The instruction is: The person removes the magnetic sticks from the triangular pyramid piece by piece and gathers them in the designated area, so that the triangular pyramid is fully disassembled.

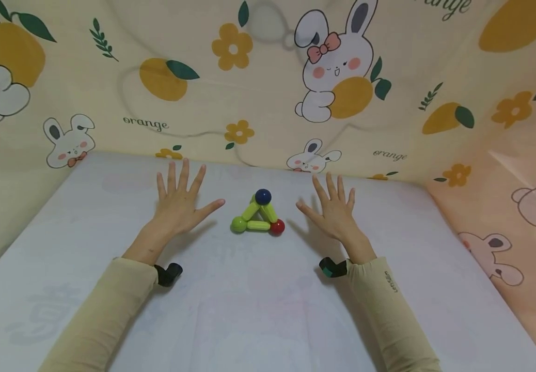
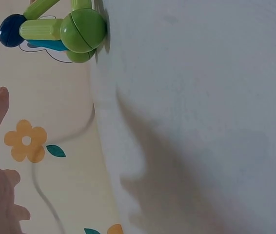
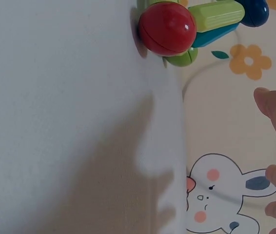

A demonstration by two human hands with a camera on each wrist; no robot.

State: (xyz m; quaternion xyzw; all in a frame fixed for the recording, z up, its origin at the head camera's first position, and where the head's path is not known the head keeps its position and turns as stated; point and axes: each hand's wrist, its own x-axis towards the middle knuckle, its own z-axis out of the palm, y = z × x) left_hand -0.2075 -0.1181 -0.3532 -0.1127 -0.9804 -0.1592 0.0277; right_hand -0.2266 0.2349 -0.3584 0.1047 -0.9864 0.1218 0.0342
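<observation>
A small pyramid of ball-and-rod building pieces (image 1: pixel 258 226) stands on the white table between the two hands. Its top is a dark blue ball (image 1: pixel 263 196); a green ball (image 1: pixel 238 224) and a red ball (image 1: pixel 277 227) form the front corners, joined by yellow-green rods. Both wrist views also show a teal rod (image 2: pixel 48 44) and another green ball (image 3: pixel 183 58) at the back. To the left of the pyramid, my left hand (image 1: pixel 177 206) is spread above the table, holding nothing. My right hand (image 1: pixel 335 213) is spread likewise on the right, its thumb pointing towards the red ball.
The white tabletop (image 1: pixel 249 310) reaches back to an upright cloth (image 1: pixel 258 103) printed with rabbits, oranges and flowers, which also lines both sides. A small black wrist camera (image 1: pixel 169 274) sits at the left cuff, another black camera (image 1: pixel 332 267) at the right.
</observation>
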